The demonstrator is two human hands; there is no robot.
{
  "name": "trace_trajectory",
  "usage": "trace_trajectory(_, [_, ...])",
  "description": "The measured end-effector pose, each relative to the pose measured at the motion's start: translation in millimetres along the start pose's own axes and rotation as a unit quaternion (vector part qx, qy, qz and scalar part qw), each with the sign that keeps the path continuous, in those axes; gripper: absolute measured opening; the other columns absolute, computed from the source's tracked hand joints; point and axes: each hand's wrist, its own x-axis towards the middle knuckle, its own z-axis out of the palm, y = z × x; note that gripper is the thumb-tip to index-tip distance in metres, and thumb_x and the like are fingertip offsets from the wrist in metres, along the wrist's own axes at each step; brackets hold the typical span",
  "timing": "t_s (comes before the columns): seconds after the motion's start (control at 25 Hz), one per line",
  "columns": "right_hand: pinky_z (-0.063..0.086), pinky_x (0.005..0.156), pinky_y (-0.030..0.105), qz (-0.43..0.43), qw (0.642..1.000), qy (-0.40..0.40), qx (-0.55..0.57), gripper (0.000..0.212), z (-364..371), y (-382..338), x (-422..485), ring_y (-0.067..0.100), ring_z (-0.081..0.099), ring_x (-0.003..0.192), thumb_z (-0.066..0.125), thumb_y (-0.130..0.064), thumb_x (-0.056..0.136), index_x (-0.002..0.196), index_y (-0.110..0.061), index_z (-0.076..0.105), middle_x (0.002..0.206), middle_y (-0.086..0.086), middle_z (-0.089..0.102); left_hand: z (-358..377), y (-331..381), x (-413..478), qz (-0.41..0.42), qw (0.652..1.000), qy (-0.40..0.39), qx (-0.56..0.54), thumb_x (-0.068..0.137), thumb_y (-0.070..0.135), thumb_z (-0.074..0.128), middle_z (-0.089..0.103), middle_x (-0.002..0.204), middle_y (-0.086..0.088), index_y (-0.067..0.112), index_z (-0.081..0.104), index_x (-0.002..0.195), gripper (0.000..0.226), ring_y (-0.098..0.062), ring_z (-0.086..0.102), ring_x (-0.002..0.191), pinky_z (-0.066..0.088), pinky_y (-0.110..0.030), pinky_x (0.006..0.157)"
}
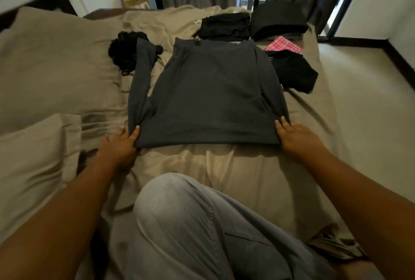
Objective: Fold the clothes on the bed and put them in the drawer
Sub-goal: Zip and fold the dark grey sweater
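Taupe bed sheet [235,167] fills most of the frame, soft and rumpled, with 2 matching pillows at left. Dark grey long-sleeved top [211,95] lies flat at centre frame, near edge toward the person, 1 sleeve running up the left side.

Left hand [119,147] pinches the near-left corner, fingers closed on the cloth. Right hand [296,138] grips the near-right corner likewise, thumb on top.

Likely step: squaring the near edge before the next fold. Best done by pulling both corners evenly, keeping the edge straight, then laying the loose sleeve across the body.

Fabric looks thin, matte, faintly ribbed; should crease easily.

Upper right of frame: 2 black folded stacks [225,25], a pink checked piece [284,47], another black garment. Black crumpled item [124,55] upper left. Drawer not in view.
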Motion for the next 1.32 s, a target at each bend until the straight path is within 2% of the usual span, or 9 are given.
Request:
trace_trajectory(0.12, [0.025, 0.123, 0.046, 0.025, 0.991, -0.121, 0.050, 0.080, -3.6, -5.2, 7.1, 0.035, 0.016, 0.154, 0.040, -0.039, 0.105, 0.162, -0.016, -0.010, 0.170, 0.015, -0.011, -29.1, 8.0, 6.0, 0.025, 0.991, -0.129, -0.015, 0.095, 0.056, 0.053, 0.017, 0.167, -0.013, 0.033, -0.005, 0.161, 0.091, -0.036, 0.023, 0.151, 0.024, -0.052, 0.121])
trace_trajectory(0.2, [0.029, 0.121, 0.048, 0.070, 0.980, -0.183, 0.014, 0.086, -25.0, -14.5, 18.6, 0.036, 0.026, 0.151, 0.048, -0.049, 0.100, 0.163, -0.015, 0.000, 0.169, 0.016, 0.004, -58.3, 14.6, 17.1, 0.055, 0.983, -0.173, 0.033, 0.082, 0.057, 0.063, 0.031, 0.162, -0.014, 0.028, 0.021, 0.159, 0.093, -0.037, 0.041, 0.141, 0.035, -0.052, 0.116])
trace_trajectory(0.36, [0.046, 0.101, 0.048, 0.039, 0.995, 0.096, 0.006, 0.042, -69.6, -52.3, 29.7, 0.039, 0.054, 0.122, 0.044, -0.044, 0.100, 0.134, -0.021, 0.053, 0.137, 0.014, 0.054, -114.9, 92.5, 15.6, 0.056, 0.998, -0.010, 0.011, 0.097, 0.045, 0.051, 0.007, 0.168, -0.010, 0.031, 0.019, 0.159, 0.071, -0.042, 0.016, 0.151, 0.018, -0.063, 0.119])
trace_trajectory(0.44, [0.043, 0.105, 0.051, -0.032, 0.982, 0.162, 0.087, 0.050, -80.6, -78.7, 41.3, 0.040, 0.049, 0.129, 0.043, -0.048, 0.100, 0.142, -0.020, 0.047, 0.145, 0.017, 0.048, -131.4, 149.5, 15.7, 0.086, 0.993, 0.005, -0.085, 0.101, 0.048, 0.047, -0.004, 0.170, -0.005, 0.032, 0.010, 0.160, 0.071, -0.039, 0.003, 0.154, 0.009, -0.066, 0.119])
trace_trajectory(0.64, [-0.001, 0.120, 0.063, -0.043, 0.988, 0.017, 0.148, 0.079, -37.3, -97.3, 74.9, 0.025, -0.004, 0.157, 0.022, -0.080, 0.092, 0.160, -0.045, 0.004, 0.171, -0.002, -0.005, -64.2, 201.1, 38.1, 0.070, 0.975, 0.024, -0.207, 0.100, 0.068, 0.021, -0.013, 0.169, 0.010, 0.043, -0.003, 0.159, 0.069, -0.029, -0.014, 0.155, -0.004, -0.067, 0.118])
trace_trajectory(0.76, [-0.001, 0.122, 0.062, -0.027, 0.977, 0.105, 0.181, 0.080, 2.0, -88.8, 67.3, 0.020, -0.004, 0.157, 0.014, -0.082, 0.089, 0.160, -0.046, 0.006, 0.171, -0.007, 0.000, -46.2, 209.1, 51.6, 0.051, 0.976, 0.057, -0.202, 0.096, 0.075, 0.013, -0.013, 0.168, 0.014, 0.048, -0.004, 0.157, 0.069, -0.028, -0.017, 0.154, -0.005, -0.068, 0.117])
trace_trajectory(0.96, [-0.009, 0.121, 0.058, -0.017, 0.977, 0.099, 0.187, 0.080, 0.3, -88.8, 67.5, 0.019, -0.008, 0.157, 0.017, -0.081, 0.092, 0.161, -0.044, 0.003, 0.171, -0.007, -0.004, -49.7, 213.6, 53.9, 0.041, 0.979, 0.046, -0.192, 0.095, 0.076, 0.012, -0.016, 0.168, 0.012, 0.048, -0.006, 0.157, 0.071, -0.030, -0.019, 0.153, -0.004, -0.070, 0.116])
trace_trajectory(1.2, [-0.014, 0.120, 0.061, -0.076, 0.982, 0.055, 0.161, 0.111, 9.9, -81.8, 26.8, 0.029, -0.019, 0.155, 0.001, -0.100, 0.066, 0.160, -0.042, -0.011, 0.169, -0.001, -0.019, -68.0, 191.1, 26.1, 0.142, 0.974, -0.092, -0.148, 0.072, 0.088, 0.055, -0.031, 0.164, 0.005, 0.042, -0.017, 0.157, 0.120, -0.033, -0.025, 0.151, -0.002, -0.068, 0.117])
trace_trajectory(1.32, [-0.007, 0.121, 0.062, -0.081, 0.989, 0.039, 0.118, 0.082, 9.1, -82.0, 16.2, 0.033, -0.011, 0.156, 0.017, -0.083, 0.091, 0.159, -0.045, -0.008, 0.171, -0.001, -0.010, -72.4, 184.9, 13.9, 0.163, 0.976, -0.113, -0.094, 0.081, 0.070, 0.067, -0.030, 0.164, 0.006, 0.046, -0.014, 0.156, 0.113, -0.034, -0.022, 0.152, 0.004, -0.068, 0.118])
